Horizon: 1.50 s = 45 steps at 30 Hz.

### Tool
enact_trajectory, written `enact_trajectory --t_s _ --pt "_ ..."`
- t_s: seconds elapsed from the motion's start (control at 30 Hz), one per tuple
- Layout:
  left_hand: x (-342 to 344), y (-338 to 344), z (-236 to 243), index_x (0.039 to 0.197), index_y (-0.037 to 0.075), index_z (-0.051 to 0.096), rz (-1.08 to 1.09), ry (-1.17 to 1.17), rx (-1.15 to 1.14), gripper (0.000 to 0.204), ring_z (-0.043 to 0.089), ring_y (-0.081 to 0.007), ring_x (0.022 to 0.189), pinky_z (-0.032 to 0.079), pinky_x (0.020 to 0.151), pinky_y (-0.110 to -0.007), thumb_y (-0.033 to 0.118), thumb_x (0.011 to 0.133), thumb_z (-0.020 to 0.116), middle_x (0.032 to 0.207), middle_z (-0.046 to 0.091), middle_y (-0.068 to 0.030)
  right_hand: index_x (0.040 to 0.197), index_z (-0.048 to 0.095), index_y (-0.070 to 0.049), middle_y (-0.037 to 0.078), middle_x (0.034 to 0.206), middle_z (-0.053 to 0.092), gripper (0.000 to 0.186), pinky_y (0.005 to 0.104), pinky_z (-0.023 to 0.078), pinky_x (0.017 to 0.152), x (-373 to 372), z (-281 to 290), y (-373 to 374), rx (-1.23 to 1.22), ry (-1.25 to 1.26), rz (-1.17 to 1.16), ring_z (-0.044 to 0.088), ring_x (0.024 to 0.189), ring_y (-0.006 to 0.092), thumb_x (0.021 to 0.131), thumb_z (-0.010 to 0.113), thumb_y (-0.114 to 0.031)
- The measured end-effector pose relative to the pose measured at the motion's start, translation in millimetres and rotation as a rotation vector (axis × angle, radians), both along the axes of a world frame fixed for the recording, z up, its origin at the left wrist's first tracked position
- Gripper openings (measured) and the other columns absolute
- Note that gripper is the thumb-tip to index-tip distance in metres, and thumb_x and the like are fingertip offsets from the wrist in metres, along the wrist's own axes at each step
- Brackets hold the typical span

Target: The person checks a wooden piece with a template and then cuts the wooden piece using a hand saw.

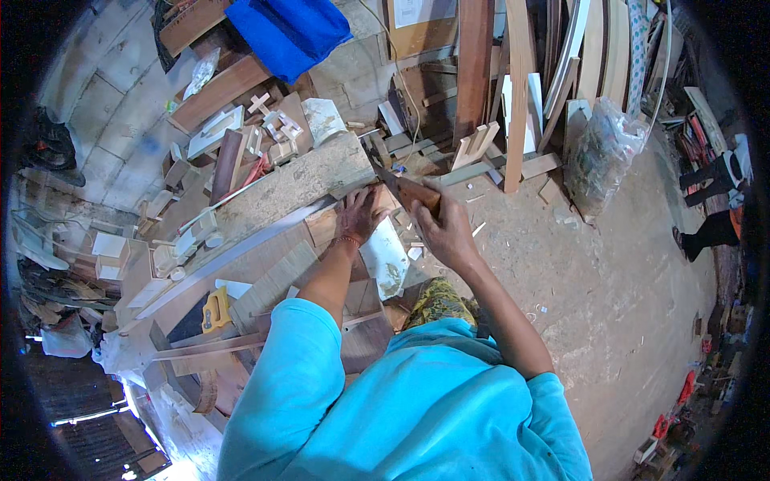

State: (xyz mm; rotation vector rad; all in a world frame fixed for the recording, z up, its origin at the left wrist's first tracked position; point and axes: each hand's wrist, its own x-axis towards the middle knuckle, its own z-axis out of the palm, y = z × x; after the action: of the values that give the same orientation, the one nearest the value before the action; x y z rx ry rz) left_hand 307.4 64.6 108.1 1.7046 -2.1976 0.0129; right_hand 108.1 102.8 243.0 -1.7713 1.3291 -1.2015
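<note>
My right hand [445, 232] is closed around the brown wooden handle of a handsaw [393, 180]. Its dark blade points up and left, toward the end of a thick, worn wooden beam [297, 183]. Just left of the saw, my left hand [357, 218] bears down on a piece of wood [387, 200], fingers bent over it and thumb apart. The blade lies close to this wood; whether its teeth touch is too small to tell. Below my left hand a white, stained board [385, 260] slants downward.
Another saw with a yellow handle [215, 311] lies at the left among boards. Offcuts and small wooden frames [277, 128] crowd the far side, near a blue cloth [289, 32]. Planks [521, 96] lean at the back beside a clear plastic bag [605, 160]. Another person's legs [710, 208] show far right.
</note>
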Motion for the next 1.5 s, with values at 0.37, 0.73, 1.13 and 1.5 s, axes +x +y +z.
enact_trajectory --t_s 0.37,0.73,1.13,1.5 --pt "6 -6 -18 0.122 0.009 0.046 -0.059 0.03 -0.016 0.06 0.039 -0.0269 0.111 0.031 0.094 -0.042 0.042 0.074 0.062 0.121 0.043 -0.0057 0.092 0.055 0.006 0.006 0.063 0.053 0.024 0.0254 0.039 0.053 23 67 -48 0.189 0.22 0.219 0.047 0.058 0.0084 0.078 0.061 -0.013" --pt "6 0 -14 0.12 0.006 0.046 -0.019 -0.012 -0.022 0.058 0.037 -0.0287 0.113 0.031 0.096 -0.044 0.045 0.079 0.056 0.126 0.04 -0.0053 0.077 0.054 0.003 0.006 0.06 0.052 0.006 0.0243 0.036 0.044 49 82 -107 0.452 -0.509 0.305 0.046 0.046 0.0117 0.071 0.053 0.004" --pt "5 3 2 0.119 0.003 0.049 -0.007 -0.012 0.083 0.056 0.039 -0.0247 0.112 0.032 0.094 -0.04 0.042 0.079 0.057 0.124 0.044 -0.0056 0.064 0.053 0.005 0.012 0.057 0.054 0.005 0.0306 0.038 0.038 95 109 -160 0.541 -0.344 0.237 0.05 0.042 0.0169 0.068 0.056 0.002" --pt "-4 0 10 0.118 0.003 0.049 -0.017 -0.002 0.101 0.055 0.038 -0.0247 0.112 0.03 0.096 -0.04 0.041 0.079 0.058 0.124 0.044 -0.0056 0.089 0.049 0.008 0.015 0.071 0.056 0.023 0.0351 0.044 0.037 81 94 -198 0.577 -0.537 0.087 0.055 0.048 0.0246 0.072 0.061 -0.001"
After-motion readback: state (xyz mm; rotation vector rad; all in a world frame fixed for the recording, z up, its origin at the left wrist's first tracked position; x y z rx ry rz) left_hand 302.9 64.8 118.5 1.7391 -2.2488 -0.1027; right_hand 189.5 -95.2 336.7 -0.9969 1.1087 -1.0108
